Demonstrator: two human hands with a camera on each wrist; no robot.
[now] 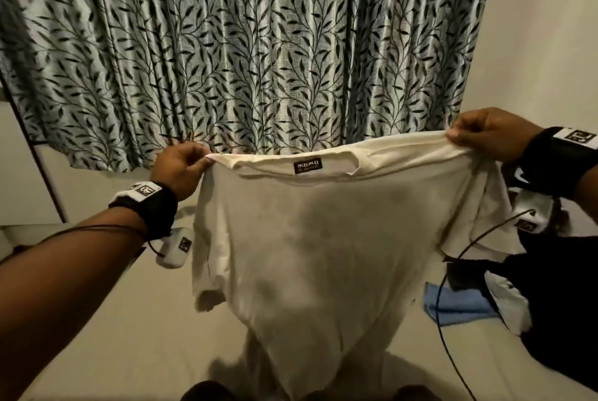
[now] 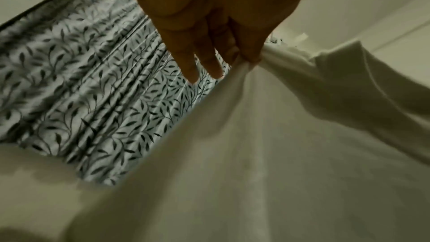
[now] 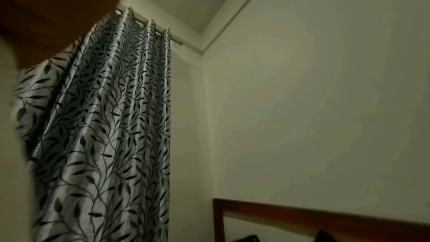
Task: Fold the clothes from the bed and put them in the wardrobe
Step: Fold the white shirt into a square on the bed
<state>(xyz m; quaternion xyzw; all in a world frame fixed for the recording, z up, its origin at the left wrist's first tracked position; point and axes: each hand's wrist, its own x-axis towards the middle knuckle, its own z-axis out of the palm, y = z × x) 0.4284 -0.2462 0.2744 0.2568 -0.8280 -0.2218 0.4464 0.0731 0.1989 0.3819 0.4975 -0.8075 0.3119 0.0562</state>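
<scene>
White T-shirt (image 1: 323,239) held up, left hand (image 1: 181,167), right hand (image 1: 485,135) pinching its shoulders

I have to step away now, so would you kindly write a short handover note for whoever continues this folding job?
Left hand: pinches one shoulder of the white T-shirt.
Right hand: pinches the other shoulder.
The shirt hangs spread out above the bed, collar label towards the wearer, hem near the sheet.
On the bed to the right: a blue cloth and dark clothes.
Done: shirt picked up and opened out.
Left: fold it, fold the rest, put all in the wardrobe, which is out of view.
</scene>
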